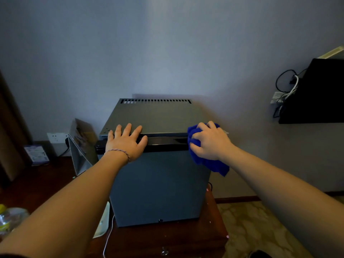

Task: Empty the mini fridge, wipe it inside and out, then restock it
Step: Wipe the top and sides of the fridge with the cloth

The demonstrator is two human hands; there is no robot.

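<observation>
Blue microfibre cloth [208, 161] was bunched under the right hand [211, 141], whose fingers were curled around it, and it was pressed against the upper right front corner of the mini fridge [158, 183]; a loose fold of the cloth hung down past the fridge's right edge. The left hand [126, 141] was laid flat with its fingers spread and straight over the front edge of the fridge top, holding nothing; a thin braided bracelet [120, 152] was worn on that wrist. The mini fridge, dark grey with its door closed, was set on a dark wooden tabletop [167, 241], its back close to the pale wall [167, 43]; a row of vent slots [155, 101] was seen along the rear of its top, and a glossy black strip [165, 143] ran across the top of the door between the two hands. Just left of the fridge a folded card stand [81, 146] was propped, with a wall socket [56, 137] and plug behind it; a clear plastic bottle [9, 220] was seen at the lower left edge, and a white cable [108, 237] trailed over the tabletop near the fridge's left front corner. At the far right, a black wall-mounted screen [320, 92] was seen edge-on, with tangled cables [286, 86] beside it.
</observation>
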